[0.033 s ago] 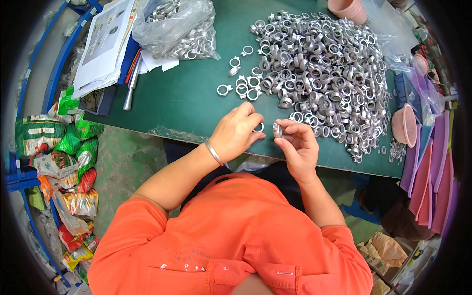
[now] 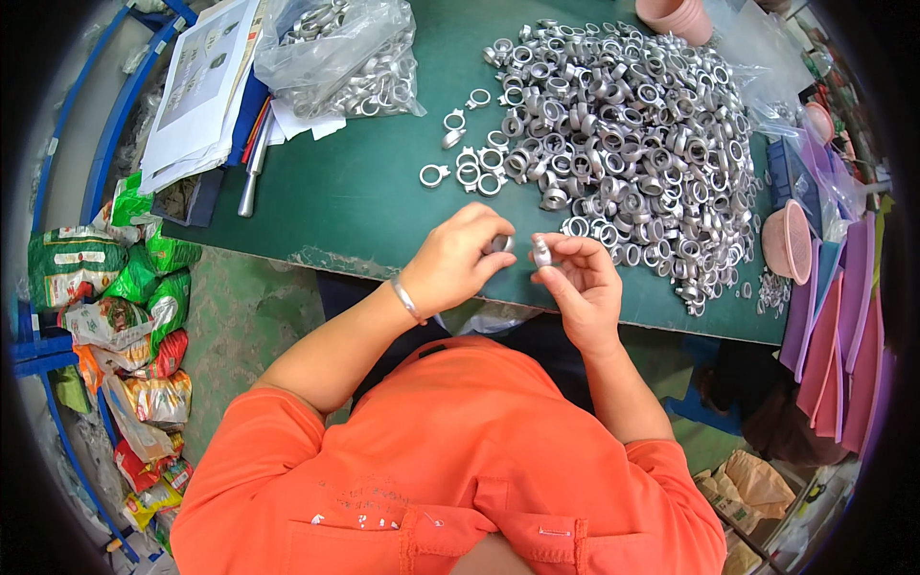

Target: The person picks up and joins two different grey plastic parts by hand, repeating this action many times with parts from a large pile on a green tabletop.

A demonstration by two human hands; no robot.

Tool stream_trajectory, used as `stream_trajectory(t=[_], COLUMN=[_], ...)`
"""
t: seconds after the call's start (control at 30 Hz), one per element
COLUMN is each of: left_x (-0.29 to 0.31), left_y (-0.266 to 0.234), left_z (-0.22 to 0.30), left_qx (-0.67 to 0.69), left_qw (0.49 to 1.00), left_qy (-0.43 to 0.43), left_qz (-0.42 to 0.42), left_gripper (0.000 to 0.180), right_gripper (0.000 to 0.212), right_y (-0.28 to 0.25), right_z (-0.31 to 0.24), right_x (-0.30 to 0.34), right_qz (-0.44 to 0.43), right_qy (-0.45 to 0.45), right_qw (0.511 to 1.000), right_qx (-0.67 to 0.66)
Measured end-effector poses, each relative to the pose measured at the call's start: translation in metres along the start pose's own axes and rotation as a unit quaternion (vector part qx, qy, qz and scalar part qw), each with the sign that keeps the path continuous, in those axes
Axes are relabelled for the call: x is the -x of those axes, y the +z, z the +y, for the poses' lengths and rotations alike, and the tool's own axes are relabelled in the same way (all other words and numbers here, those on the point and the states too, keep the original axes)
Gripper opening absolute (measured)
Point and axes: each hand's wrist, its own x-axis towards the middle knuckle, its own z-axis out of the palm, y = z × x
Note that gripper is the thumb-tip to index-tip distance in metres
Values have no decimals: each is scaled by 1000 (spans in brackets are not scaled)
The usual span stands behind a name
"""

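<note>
- Evidently a small shift only, head view: the left ring [image 2: 500, 244], a pale hoop a moment ago, now shows a darker, rolled-over side at the fingertips.
- Same view: the right ring [image 2: 542, 253], a plain edge-on band a moment ago, now presents a narrower profile with a knob-like bump. Both pieces turned in the fingers; neither laid down. My reading: handling of this pair is mid-course, with different faces being brought round.
- Heap of metal rings [image 2: 628, 144] on the green table [image 2: 355, 182] looks unaltered, as do the few loose rings [image 2: 434, 175] at its left edge.
- Left hand [image 2: 458, 251]: comes in from lower left, back of hand up, bracelet [image 2: 409, 302] at the wrist. Thumb and forefinger appear to pinch the left ring; the other fingers are bent, their tips out of sight.
- Right hand [image 2: 581, 276]: forearm rises from lower right, palm side partly turned inward. Thumb below, forefinger above, right ring gripped between; remaining fingers folded loosely behind.
- Hands face each other over the near table edge, rings close but apart, a gap between.
- Clear bag [image 2: 340, 67] of similar pieces at far left, out of reach of either grip.
</note>
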Motion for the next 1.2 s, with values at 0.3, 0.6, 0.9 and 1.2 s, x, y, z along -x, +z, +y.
stream_trajectory(t=[0.3, 0.6, 0.9, 1.2], left_x=[16, 68, -38, -2], left_y=[-2, -5, -47, -12], left_z=[12, 1, -22, -28], left_qx=[494, -34, -241, -186], left_qw=[842, 995, 936, 974], left_qy=[-216, 85, 80, 92], left_qz=[-16, -31, 245, 92], left_gripper=[22, 15, 57, 55], right_gripper=[15, 20, 37, 37], right_y=[4, 18, 67, 43], right_z=[-12, -13, 13, 13], right_x=[1, 26, -99, -52], right_qz=[45, -234, -94, -161], right_qy=[118, -69, -318, -268], right_qw=[992, 874, 689, 693], right_qx=[-12, 421, 644, 649])
